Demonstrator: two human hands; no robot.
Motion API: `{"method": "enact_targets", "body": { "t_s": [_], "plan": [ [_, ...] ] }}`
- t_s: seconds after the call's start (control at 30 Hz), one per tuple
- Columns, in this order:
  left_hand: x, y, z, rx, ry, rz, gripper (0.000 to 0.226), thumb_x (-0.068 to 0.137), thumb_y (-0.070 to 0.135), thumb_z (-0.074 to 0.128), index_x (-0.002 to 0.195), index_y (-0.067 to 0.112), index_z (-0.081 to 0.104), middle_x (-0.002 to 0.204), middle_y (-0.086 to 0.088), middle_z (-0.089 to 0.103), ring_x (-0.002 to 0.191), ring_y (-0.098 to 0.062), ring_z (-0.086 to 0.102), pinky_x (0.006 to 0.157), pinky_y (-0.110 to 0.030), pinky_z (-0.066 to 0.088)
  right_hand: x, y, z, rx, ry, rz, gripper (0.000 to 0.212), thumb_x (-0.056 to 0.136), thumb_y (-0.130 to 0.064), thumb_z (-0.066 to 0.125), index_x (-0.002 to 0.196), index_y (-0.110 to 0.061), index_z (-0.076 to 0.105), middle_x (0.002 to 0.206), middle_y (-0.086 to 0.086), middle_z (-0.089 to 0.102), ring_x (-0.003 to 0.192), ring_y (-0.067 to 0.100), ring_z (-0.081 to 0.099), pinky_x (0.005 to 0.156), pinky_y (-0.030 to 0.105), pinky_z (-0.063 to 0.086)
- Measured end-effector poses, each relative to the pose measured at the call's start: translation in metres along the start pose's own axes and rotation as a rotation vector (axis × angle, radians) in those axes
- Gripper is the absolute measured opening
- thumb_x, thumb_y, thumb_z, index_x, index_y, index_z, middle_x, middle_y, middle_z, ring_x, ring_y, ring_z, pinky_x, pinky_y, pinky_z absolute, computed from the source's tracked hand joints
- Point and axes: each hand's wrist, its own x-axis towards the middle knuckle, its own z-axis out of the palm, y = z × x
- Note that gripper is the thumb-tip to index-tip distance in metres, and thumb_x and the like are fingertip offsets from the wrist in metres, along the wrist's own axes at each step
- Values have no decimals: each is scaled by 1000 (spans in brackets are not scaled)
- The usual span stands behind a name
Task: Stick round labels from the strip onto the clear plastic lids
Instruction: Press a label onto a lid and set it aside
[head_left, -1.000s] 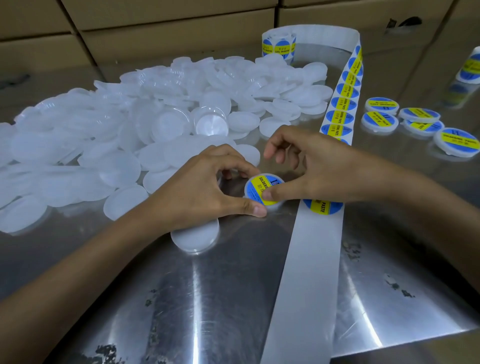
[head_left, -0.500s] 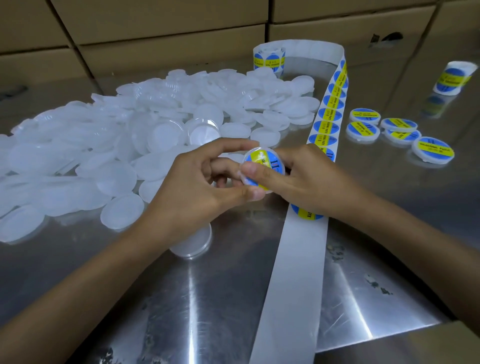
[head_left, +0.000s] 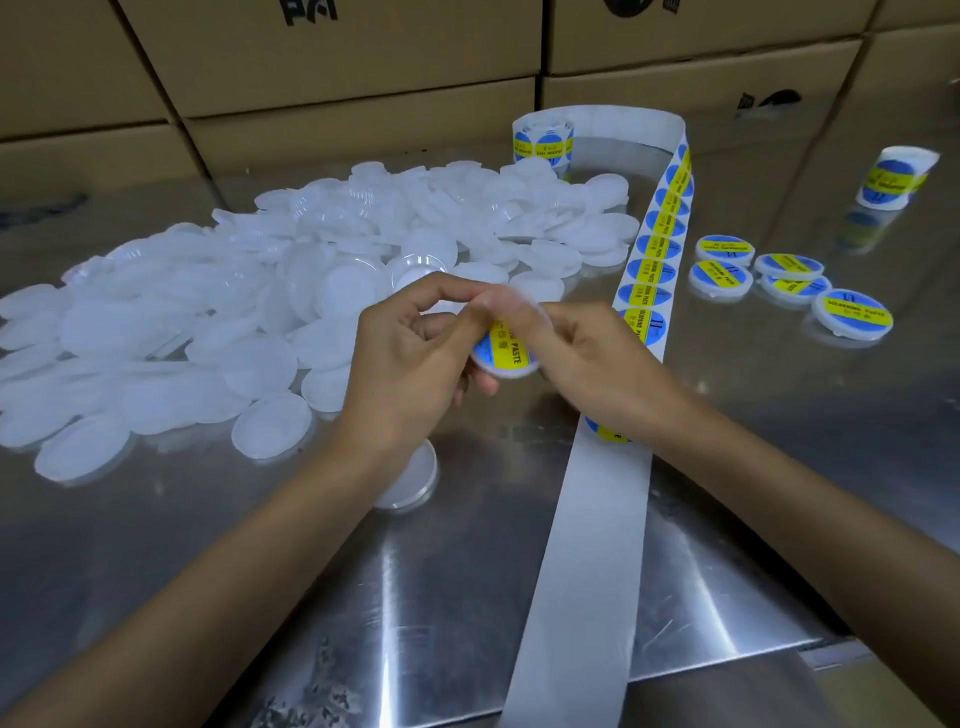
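Labelled lid (head_left: 506, 353): frame centre, above desk (head_left: 467, 597), pinched between left hand (head_left: 410, 364) and right hand (head_left: 587, 358); finished lids (head_left: 789, 283) lie right, nearer right hand.

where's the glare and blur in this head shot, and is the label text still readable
Head view: bright streaks of glare run across the metal table near the bottom edge; motion blur smears the fingers where both hands meet over the labelled lid, though "PASTE" still reads on it; wide-angle distortion bows the cardboard boxes; far labelled lids look soft.
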Motion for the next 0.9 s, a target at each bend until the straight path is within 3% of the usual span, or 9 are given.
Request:
{"method": "enact_targets", "body": {
  "t_s": [0.07, 0.13, 0.2, 0.3, 0.5, 0.6, 0.67, 0.77, 0.9],
  "plan": [
    [2, 2, 6, -12, 42, -12, 19, 97, 24, 66, 97, 6, 71, 51, -5, 63, 40, -15, 57, 39, -22, 37, -2, -2, -2, 24, -60, -43, 46, 98, -50, 51, 64, -20, 58, 51, -13, 53, 49, 2, 40, 52, 11, 32],
    [5, 5, 11, -30, 55, -43, 24, 98, 29, 64, 96, 6, 71, 48, -4, 61, 37, -16, 56, 37, -22, 37, -1, -1, -7, -10, -44, -31, 47, 97, -53, 51, 69, -17, 60, 55, 0, 53, 53, 7, 40, 56, 28, 36],
    [9, 10, 16, -29, 13, -94, 30, 99, 35, 62, 94, 8, 72, 50, -4, 62, 38, -18, 58, 37, -22, 40, 0, 3, -10, -96, 11, -21, 50, 101, -51, 45, 63, -19, 52, 52, 1, 45, 54, 13, 37, 57, 33, 34],
    [14, 14, 20, 24, -175, -183, 41, 101, 44, 56, 92, 6, 71, 59, -5, 65, 46, -20, 63, 42, -23, 46, -2, 7, -15, -205, 177, -26, 54, 105, -41, 42, 57, -21, 29, 48, -8, 27, 49, 8, 29, 51, 24, 24],
    [20, 12, 27, -24, -365, -133, 18, 104, 15, 52, 113, 1, 60, 79, -4, 71, 60, -19, 66, 55, -23, 49, 3, 15, -26, -45, 308, 99, 62, 102, -48, 43, 51, -19, 24, 45, -5, 27, 46, 9, 30, 48, 26, 28],
    [15, 8, 30, -73, -421, -143, 27, 98, 0, 58, 124, 6, 53, 86, 5, 71, 69, -15, 67, 63, -23, 51, 6, 19, -31, -1, 323, 137, 69, 97, -56, 49, 50, -10, 28, 48, 6, 27, 46, 13, 29, 47, 25, 28],
    [12, 7, 33, -62, -385, -131, 32, 94, -3, 63, 123, 8, 54, 86, 6, 71, 68, -13, 66, 63, -23, 53, 6, 20, -33, -14, 323, 134, 73, 96, -58, 49, 53, -3, 27, 50, 10, 26, 46, 15, 28, 48, 27, 28],
    [13, 7, 35, -30, -257, -106, 28, 93, 3, 68, 120, 6, 60, 86, -3, 70, 62, -16, 64, 62, -25, 54, 4, 19, -33, 2, 289, 125, 66, 96, -58, 48, 50, -16, 26, 50, 3, 25, 46, 11, 26, 46, 24, 27],
    [15, 5, 33, -30, -140, -75, 21, 96, 10, 66, 115, 2, 66, 81, -13, 65, 55, -17, 62, 59, -28, 55, 1, 19, -30, -52, 184, 108, 53, 98, -52, 49, 60, -15, 45, 54, -2, 28, 51, 10, 28, 52, 31, 27]
  ]
}}
